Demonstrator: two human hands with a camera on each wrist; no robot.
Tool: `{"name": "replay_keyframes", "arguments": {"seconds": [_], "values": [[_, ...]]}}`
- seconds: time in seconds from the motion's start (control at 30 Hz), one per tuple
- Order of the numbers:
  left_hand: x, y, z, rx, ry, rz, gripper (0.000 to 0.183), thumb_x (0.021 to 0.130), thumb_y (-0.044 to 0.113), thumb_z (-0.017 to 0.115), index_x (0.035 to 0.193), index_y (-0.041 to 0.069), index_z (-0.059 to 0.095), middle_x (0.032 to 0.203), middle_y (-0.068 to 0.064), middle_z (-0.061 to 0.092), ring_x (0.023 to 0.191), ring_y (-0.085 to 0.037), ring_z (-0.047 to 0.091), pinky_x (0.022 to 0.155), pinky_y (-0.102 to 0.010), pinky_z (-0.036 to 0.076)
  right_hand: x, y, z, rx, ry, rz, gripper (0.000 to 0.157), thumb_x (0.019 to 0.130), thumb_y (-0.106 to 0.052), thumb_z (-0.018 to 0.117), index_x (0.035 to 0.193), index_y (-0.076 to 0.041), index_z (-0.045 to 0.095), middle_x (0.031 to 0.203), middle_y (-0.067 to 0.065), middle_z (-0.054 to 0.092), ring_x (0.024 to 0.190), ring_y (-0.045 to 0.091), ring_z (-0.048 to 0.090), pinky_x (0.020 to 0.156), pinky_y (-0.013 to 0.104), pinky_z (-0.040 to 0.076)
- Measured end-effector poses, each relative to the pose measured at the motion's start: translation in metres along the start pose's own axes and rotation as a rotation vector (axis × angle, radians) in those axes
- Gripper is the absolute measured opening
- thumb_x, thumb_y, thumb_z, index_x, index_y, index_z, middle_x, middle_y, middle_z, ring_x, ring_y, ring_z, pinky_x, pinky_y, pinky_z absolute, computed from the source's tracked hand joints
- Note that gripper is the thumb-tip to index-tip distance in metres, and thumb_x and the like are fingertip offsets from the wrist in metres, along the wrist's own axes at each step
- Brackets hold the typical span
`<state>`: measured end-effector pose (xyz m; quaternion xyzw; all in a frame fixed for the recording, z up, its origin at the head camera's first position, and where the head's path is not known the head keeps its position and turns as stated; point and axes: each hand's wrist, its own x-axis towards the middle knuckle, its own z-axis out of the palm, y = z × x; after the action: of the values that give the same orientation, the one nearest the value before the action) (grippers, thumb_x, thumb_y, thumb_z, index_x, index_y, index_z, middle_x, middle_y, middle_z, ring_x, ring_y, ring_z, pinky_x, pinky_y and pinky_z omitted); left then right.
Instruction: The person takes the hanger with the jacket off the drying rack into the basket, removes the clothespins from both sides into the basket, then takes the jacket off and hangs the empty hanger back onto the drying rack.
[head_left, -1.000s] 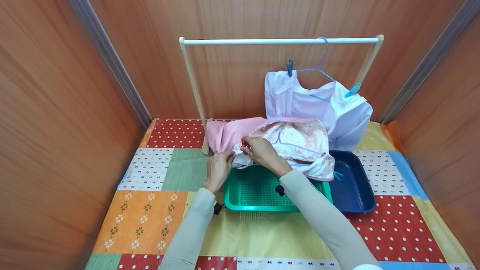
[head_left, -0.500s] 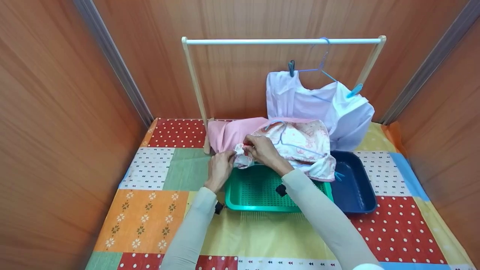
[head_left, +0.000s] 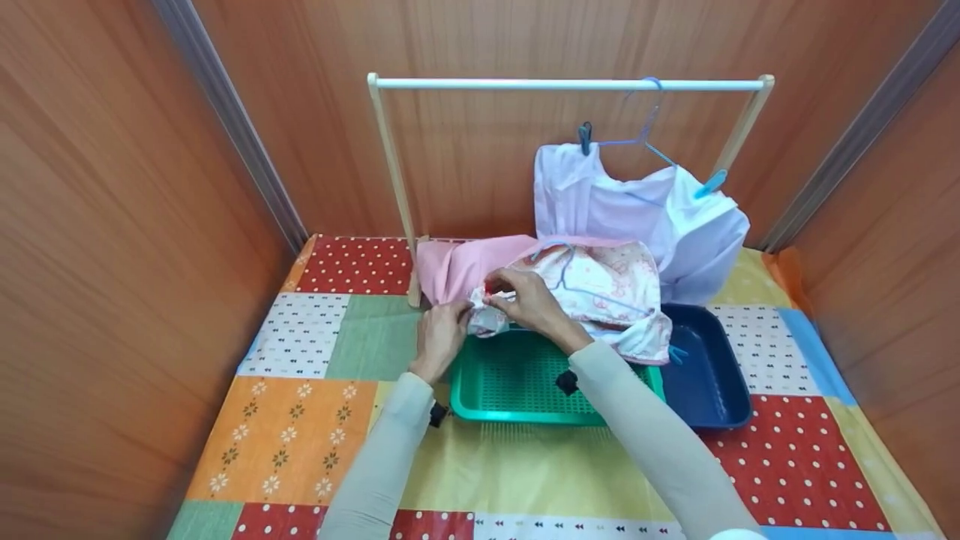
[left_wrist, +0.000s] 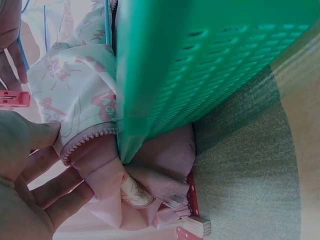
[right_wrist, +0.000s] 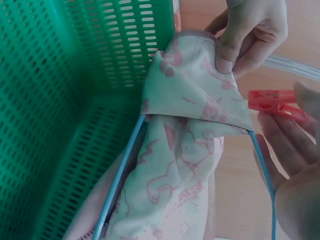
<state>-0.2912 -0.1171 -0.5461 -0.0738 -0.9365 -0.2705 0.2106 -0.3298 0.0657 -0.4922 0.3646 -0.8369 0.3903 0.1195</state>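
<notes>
The left hand (head_left: 440, 335) has its grip clamped on the edge of a printed cloth (right_wrist: 197, 82), white with pink pictures. The right hand (head_left: 529, 301) has its grip squeezed on a red peg (right_wrist: 270, 101), just beside that edge. The cloth lies across the back of a green basket (head_left: 525, 415), partly folded over a blue hanger (right_wrist: 264, 167). Behind it, a pale shirt (head_left: 622, 204) hangs from a white rail (head_left: 510, 84).

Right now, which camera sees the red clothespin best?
The right wrist view: the red clothespin looks big there, pinched in the right hand. The left wrist view shows only part of it, at the picture's edge. The head view shows just a tiny red bit.
</notes>
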Motion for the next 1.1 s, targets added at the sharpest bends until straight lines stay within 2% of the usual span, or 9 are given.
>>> {"name": "replay_keyframes", "arguments": {"seconds": [0.17,0.33,0.47,0.57,0.7,0.9,1.1], "values": [[-0.003,-0.001,0.0,-0.006,-0.011,0.0,0.012,0.094,0.019,0.067,0.098,0.015,0.077,0.082,-0.007,0.075,0.07,-0.025,0.069,0.06,-0.042,0.052,-0.01,-0.011,-0.007,0.05,-0.05,-0.042,0.028,0.089,-0.015,0.073,0.115,-0.006,0.069,0.104,0.01,0.073,0.095,0.024,0.072,0.083,0.04,0.058],[-0.005,-0.002,-0.002,-0.022,-0.04,-0.024,0.013,0.095,0.019,0.066,0.1,0.016,0.077,0.078,-0.004,0.073,0.065,-0.019,0.064,0.058,-0.034,0.048,-0.021,-0.026,-0.018,0.024,-0.023,-0.11,0.031,0.089,-0.016,0.072,0.118,-0.006,0.069,0.104,0.01,0.073,0.092,0.024,0.071,0.081,0.039,0.059],[-0.004,-0.002,-0.002,-0.025,-0.037,-0.022,0.013,0.095,0.02,0.066,0.1,0.016,0.077,0.073,-0.002,0.071,0.06,-0.016,0.057,0.056,-0.032,0.045,-0.03,-0.035,-0.032,0.032,0.006,-0.136,0.031,0.089,-0.015,0.072,0.119,-0.007,0.069,0.104,0.008,0.072,0.092,0.023,0.069,0.079,0.036,0.059],[-0.003,-0.002,-0.002,-0.04,-0.041,-0.022,0.014,0.095,0.021,0.065,0.101,0.016,0.077,0.072,-0.002,0.069,0.059,-0.015,0.054,0.056,-0.03,0.043,-0.036,-0.039,-0.044,0.054,0.009,-0.135,0.031,0.09,-0.014,0.072,0.12,-0.008,0.068,0.104,0.007,0.072,0.094,0.021,0.069,0.08,0.034,0.059],[-0.002,-0.002,-0.001,-0.047,-0.036,-0.015,0.014,0.096,0.02,0.065,0.1,0.015,0.077,0.072,-0.002,0.07,0.06,-0.015,0.055,0.057,-0.032,0.045,-0.045,-0.042,-0.06,0.07,0.023,-0.139,0.032,0.089,-0.012,0.072,0.121,-0.008,0.068,0.105,0.008,0.071,0.095,0.02,0.069,0.08,0.038,0.059],[-0.002,-0.001,-0.001,-0.053,-0.018,0.004,0.012,0.095,0.018,0.065,0.097,0.014,0.076,0.073,-0.003,0.07,0.061,-0.015,0.056,0.058,-0.034,0.048,-0.063,-0.04,-0.081,0.1,0.084,-0.118,0.036,0.088,-0.01,0.073,0.124,-0.009,0.067,0.105,0.008,0.071,0.093,0.022,0.07,0.077,0.04,0.06],[-0.004,-0.002,-0.001,-0.063,-0.007,0.016,0.011,0.094,0.017,0.066,0.094,0.013,0.076,0.071,-0.004,0.069,0.061,-0.016,0.057,0.058,-0.036,0.048,-0.079,-0.037,-0.098,0.086,0.165,-0.12,0.037,0.082,0.0,0.076,0.118,-0.006,0.069,0.104,0.011,0.071,0.091,0.025,0.07,0.073,0.042,0.06]]}}
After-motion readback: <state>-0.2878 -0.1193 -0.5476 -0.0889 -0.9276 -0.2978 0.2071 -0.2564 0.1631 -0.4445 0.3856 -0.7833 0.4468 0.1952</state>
